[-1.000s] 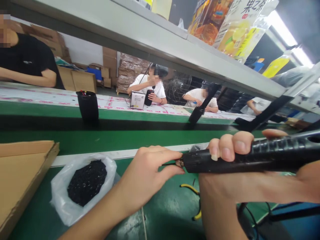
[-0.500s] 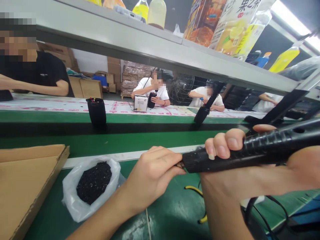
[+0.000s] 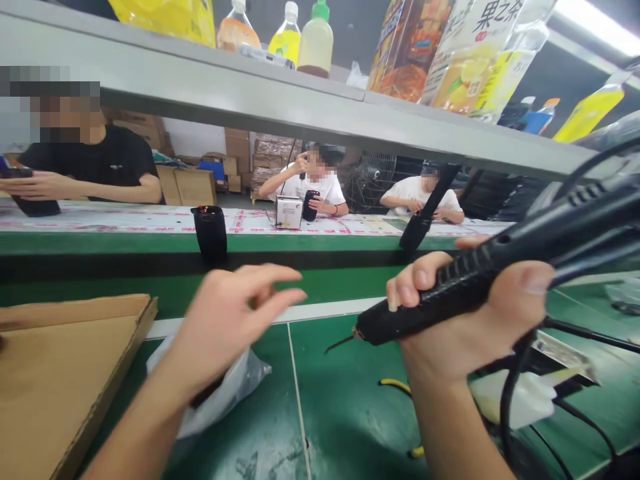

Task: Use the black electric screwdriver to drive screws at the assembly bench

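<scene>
My left hand (image 3: 225, 320) is motion-blurred and covers most of the plastic bag (image 3: 235, 387); its contents are hidden. The electric screwdriver (image 3: 480, 280) in my right hand (image 3: 465, 327) runs off the right edge; its rear end and cable (image 3: 510, 400) are cut off. Cardboard box (image 3: 65, 360) is cropped by the left and bottom edges. Yellow-handled pliers (image 3: 395, 385) are mostly behind my right wrist. Faces across the belt are blurred.
</scene>
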`<action>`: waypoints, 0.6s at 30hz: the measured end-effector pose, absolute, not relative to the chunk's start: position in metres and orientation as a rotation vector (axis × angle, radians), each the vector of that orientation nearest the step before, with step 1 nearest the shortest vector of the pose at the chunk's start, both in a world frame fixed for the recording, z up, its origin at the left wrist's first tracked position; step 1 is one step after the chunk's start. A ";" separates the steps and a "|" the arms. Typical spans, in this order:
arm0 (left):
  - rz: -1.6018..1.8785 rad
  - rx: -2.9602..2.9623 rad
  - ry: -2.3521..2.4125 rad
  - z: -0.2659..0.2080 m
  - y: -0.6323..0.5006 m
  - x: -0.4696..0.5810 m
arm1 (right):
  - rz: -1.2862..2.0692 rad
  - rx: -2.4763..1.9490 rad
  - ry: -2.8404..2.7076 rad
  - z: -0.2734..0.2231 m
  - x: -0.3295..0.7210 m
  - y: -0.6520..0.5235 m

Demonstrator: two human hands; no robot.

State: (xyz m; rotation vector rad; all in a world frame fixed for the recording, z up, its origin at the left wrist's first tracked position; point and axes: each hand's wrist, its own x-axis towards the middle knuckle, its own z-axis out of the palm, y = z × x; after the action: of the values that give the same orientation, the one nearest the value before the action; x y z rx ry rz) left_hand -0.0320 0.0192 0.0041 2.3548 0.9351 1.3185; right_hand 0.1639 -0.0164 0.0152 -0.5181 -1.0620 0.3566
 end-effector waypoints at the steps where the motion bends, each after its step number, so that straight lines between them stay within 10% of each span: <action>1: 1.441 2.284 1.026 0.008 0.018 -0.039 | 0.351 -0.518 -1.068 0.015 0.166 -0.017; 8: 1.602 2.135 1.268 0.025 0.009 -0.071 | 0.348 -0.517 -1.044 0.018 0.183 -0.018; 18: 0.699 2.283 0.807 -0.018 -0.008 0.018 | 0.372 -0.467 -0.947 0.038 0.197 -0.041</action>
State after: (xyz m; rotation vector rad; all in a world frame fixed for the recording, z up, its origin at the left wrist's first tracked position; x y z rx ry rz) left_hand 0.0181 -0.0083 -0.0184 2.2828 0.8074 0.6994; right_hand 0.1970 -0.0407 0.0379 -0.4666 -0.9468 0.3724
